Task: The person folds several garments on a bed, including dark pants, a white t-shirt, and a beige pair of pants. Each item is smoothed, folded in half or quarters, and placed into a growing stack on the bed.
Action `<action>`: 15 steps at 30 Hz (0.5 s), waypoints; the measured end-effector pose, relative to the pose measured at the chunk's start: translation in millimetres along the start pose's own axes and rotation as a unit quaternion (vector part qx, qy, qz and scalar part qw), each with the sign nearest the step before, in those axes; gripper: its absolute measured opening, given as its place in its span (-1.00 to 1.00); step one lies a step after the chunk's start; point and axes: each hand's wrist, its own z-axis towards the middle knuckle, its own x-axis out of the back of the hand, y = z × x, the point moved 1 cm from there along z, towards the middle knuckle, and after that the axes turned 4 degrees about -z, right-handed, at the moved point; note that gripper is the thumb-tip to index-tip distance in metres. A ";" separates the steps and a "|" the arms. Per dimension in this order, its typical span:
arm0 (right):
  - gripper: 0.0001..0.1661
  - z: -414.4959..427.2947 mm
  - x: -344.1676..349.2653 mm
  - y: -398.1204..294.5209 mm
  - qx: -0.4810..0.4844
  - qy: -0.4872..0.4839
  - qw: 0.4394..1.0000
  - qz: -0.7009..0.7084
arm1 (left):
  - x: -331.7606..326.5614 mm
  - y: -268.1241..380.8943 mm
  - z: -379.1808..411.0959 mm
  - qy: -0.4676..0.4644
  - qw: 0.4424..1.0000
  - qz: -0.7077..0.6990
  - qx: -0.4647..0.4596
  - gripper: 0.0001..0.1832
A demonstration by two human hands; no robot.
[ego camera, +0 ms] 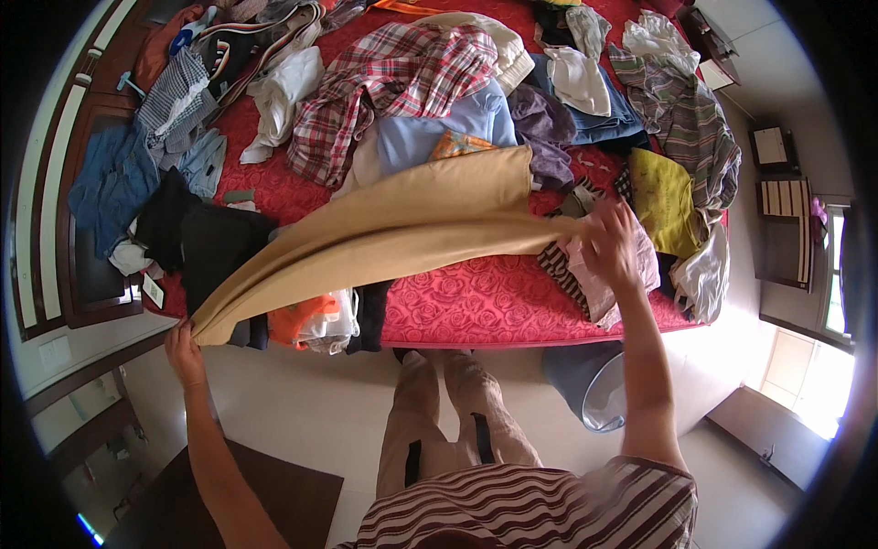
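A pair of tan trousers (384, 233) is stretched sideways between my two hands, above the near part of a bed. My left hand (184, 353) grips one end at the bed's front left corner. At the right, my right hand (610, 237) pinches the other end and looks slightly blurred. One leg end of the tan cloth spreads up towards the middle of the bed. Beneath the cloth's left part lie dark folded trousers (219, 240) and an orange garment (302, 319), both partly covered. A pale pink garment (610, 281) lies under my right hand.
The red rose-patterned mattress (466, 309) carries a red plaid shirt (411, 68), a light blue garment (456, 123), a yellow-green cloth (662, 199) and a striped shirt (693, 130). A grey-blue bucket (583, 384) stands on the floor by the bed. A dark mat (267, 494) lies at lower left.
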 end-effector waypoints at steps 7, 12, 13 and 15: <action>-0.68 -204.7 8.3 -62.4 -0.037 -0.328 0.943 0.035 | -11.9 9.7 -28.2 -0.072 0.993 0.045 -0.087 -0.67; -0.81 -229.1 -30.8 -78.9 -0.091 -0.367 0.925 0.046 | -34.5 16.4 -48.9 -0.161 0.982 0.058 -0.076 -0.62; -0.83 -219.2 -29.4 -77.7 -0.093 -0.367 0.924 0.056 | -37.2 13.7 -52.3 -0.147 0.984 0.058 -0.081 -0.63; -0.88 -193.7 -23.7 -70.0 -0.096 -0.367 0.922 0.073 | -42.4 7.5 -59.1 -0.117 0.987 0.058 -0.089 -0.63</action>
